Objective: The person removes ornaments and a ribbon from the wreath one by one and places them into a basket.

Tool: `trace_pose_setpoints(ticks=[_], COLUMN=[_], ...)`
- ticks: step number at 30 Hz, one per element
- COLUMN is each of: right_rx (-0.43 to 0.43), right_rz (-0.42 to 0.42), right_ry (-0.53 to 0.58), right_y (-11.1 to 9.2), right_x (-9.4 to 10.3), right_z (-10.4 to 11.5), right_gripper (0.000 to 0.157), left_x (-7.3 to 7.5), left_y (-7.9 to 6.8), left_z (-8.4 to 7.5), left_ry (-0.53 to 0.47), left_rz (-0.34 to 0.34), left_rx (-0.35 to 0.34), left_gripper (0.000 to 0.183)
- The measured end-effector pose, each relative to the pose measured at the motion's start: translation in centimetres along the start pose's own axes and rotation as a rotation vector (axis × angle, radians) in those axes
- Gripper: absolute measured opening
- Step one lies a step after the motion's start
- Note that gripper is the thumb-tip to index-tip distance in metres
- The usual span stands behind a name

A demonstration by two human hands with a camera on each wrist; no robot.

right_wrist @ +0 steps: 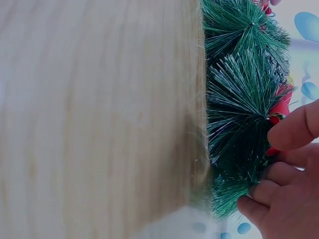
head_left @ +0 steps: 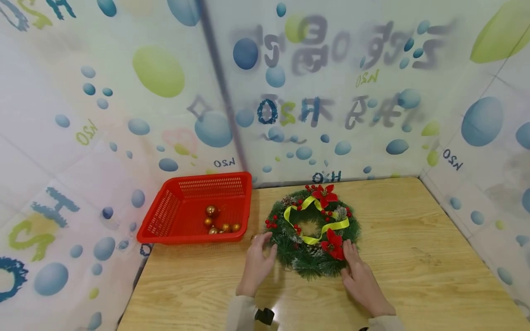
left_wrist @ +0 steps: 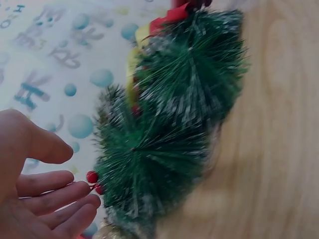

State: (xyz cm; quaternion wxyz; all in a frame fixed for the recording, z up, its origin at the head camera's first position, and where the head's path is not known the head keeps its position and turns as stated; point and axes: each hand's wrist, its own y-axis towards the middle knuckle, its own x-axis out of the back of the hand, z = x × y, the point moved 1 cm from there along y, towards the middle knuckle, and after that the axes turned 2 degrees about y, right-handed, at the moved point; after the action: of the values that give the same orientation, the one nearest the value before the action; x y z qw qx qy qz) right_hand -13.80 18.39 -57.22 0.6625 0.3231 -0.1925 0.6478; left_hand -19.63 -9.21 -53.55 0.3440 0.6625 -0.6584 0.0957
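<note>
A green wreath (head_left: 312, 264) with red poinsettias (head_left: 332, 245), red berries, pine cones and a loose yellow ribbon (head_left: 336, 225) lies on the wooden table. At its left edge is my left hand (head_left: 257, 264), thumb and fingers spread apart. In the left wrist view its fingers (left_wrist: 55, 201) reach toward red berries (left_wrist: 92, 177), holding nothing. My right hand (head_left: 364, 280) rests against the lower right edge, fingers beside a poinsettia. The right wrist view shows that thumb (right_wrist: 294, 129) near the red petals and the loosely bent fingers at the green needles (right_wrist: 239, 114).
A red plastic basket (head_left: 186, 239) with several gold balls (head_left: 211, 211) stands left of the wreath. Another gold ball (head_left: 253, 237) peeks out by my left fingertips. Printed curtains (head_left: 290, 151) border the table (head_left: 414, 257) at the back and sides.
</note>
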Motion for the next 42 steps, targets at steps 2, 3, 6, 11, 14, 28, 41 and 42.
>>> trace_pose_setpoints(ticks=[2,3,6,11,14,28,41,42], right_rx=[0.003,0.004,0.008,0.023,0.028,0.217,0.064,0.06], right_rz=[0.003,0.004,0.002,-0.005,-0.005,-0.08,0.022,0.026], right_ry=[-0.002,-0.002,-0.005,-0.006,-0.005,-0.097,-0.121,-0.109], right_y=[0.0,0.0,0.0,-0.3,-0.7,-2.0,-2.0,-1.9], right_x=[-0.1,-0.1,-0.2,-0.3,-0.2,-1.7,-1.9,-1.8], right_z=[-0.1,-0.1,-0.1,0.2,0.6,3.9,3.6,3.5], right_gripper=[0.069,0.069,0.07,0.074,0.076,0.078,0.071,0.07], left_x=[-0.4,-0.6,-1.1,-1.6,-1.7,-2.3,-3.5,-3.5], left_y=[-0.3,-0.5,-1.0,-1.4,-1.5,-0.6,-1.3,-1.4], left_z=[0.1,0.1,0.1,0.2,0.2,1.0,-0.1,-0.1], left_ry=[0.003,0.003,-0.016,-0.032,-0.022,0.042,0.048,0.055], left_rz=[0.04,0.061,0.121,0.168,0.164,0.221,0.268,0.275], left_rx=[0.007,0.009,0.027,0.03,0.014,0.031,0.034,0.037], left_gripper=[0.039,0.042,0.05,0.056,0.058,0.062,0.065,0.066])
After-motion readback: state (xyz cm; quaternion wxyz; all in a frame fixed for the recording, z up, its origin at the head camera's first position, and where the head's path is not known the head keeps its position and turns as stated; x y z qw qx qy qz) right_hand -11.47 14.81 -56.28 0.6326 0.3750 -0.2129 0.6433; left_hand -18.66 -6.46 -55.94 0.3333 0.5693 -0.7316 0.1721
